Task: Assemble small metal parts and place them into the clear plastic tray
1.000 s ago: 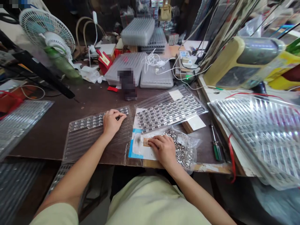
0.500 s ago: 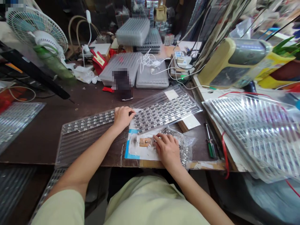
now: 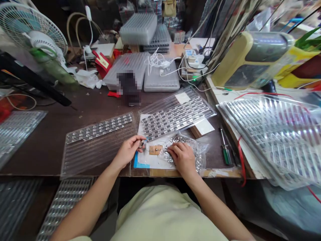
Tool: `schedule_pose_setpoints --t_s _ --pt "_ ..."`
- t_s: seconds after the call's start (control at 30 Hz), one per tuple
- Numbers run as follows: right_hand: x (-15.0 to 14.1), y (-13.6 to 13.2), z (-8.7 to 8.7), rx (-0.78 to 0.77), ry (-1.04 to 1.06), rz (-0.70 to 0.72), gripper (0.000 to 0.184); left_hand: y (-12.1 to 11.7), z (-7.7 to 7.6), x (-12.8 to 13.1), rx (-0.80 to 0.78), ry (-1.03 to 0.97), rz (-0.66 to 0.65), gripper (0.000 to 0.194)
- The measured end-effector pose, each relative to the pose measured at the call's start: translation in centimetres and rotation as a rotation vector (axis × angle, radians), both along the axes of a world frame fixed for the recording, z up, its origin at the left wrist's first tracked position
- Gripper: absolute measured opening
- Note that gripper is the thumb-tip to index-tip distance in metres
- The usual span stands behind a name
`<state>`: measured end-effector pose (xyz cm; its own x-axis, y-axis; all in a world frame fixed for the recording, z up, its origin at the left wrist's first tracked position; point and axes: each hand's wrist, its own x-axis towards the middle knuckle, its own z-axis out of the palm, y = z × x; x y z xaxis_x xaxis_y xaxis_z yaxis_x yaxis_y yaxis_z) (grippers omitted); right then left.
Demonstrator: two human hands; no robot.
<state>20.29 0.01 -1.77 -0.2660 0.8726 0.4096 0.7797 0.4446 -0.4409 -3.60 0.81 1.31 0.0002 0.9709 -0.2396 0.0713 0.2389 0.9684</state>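
Observation:
My left hand (image 3: 127, 151) pinches a small silver-and-dark metal part (image 3: 141, 144) between thumb and fingertips, just below the near corner of a ribbed clear tray (image 3: 209, 112) holding rows of similar parts. My right hand (image 3: 182, 156) rests at a clear plastic bag (image 3: 200, 152) full of tiny shiny metal pieces, fingertips drawn together among them. Whatever those fingers hold is too small to make out. Between the hands lies a little brown block (image 3: 155, 150) on a white sheet with a blue edge (image 3: 141, 164). Left of it, a second ribbed tray (image 3: 95, 157) is partly filled with parts.
A green-handled screwdriver (image 3: 225, 150) lies at the right, beside stacked clear trays (image 3: 273, 144). A cardboard box (image 3: 202, 128) sits under the filled tray's right end. Behind stand a fan (image 3: 37, 33), more trays (image 3: 137, 30) and tangled white cables (image 3: 160, 62).
My left hand has moved from between the two trays down toward the brown block, now with a metal part in its fingers. My right hand stays at the bag, its fingers drawn closer together.

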Motion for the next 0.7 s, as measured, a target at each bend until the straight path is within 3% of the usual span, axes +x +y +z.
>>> schedule_pose_setpoints --t_s 0.1,0.2,0.3,0.43,0.53,0.7 --pt "0.1 0.0 0.3 -0.010 0.091 -0.004 0.010 -1.0 -0.3 0.4 -0.071 -0.130 0.012 0.033" --pt "0.0 0.0 0.5 -0.038 0.151 -0.002 0.010 -1.3 -0.6 0.4 -0.058 -0.110 0.006 0.035" --pt "0.0 0.1 0.5 -0.042 0.180 0.004 0.010 -1.3 -0.9 0.6 0.023 0.012 -0.023 0.037" --pt "-0.1 0.2 0.3 -0.033 0.180 0.007 0.012 -1.6 -0.8 1.5 0.272 0.321 -0.088 0.020" --pt "0.0 0.2 0.4 -0.047 0.170 0.011 0.012 -1.9 -0.9 2.3 0.420 0.530 -0.113 0.019" --pt "0.1 0.1 0.4 -0.061 0.154 0.023 0.012 -2.1 -1.7 3.2 0.517 0.628 -0.149 0.017"
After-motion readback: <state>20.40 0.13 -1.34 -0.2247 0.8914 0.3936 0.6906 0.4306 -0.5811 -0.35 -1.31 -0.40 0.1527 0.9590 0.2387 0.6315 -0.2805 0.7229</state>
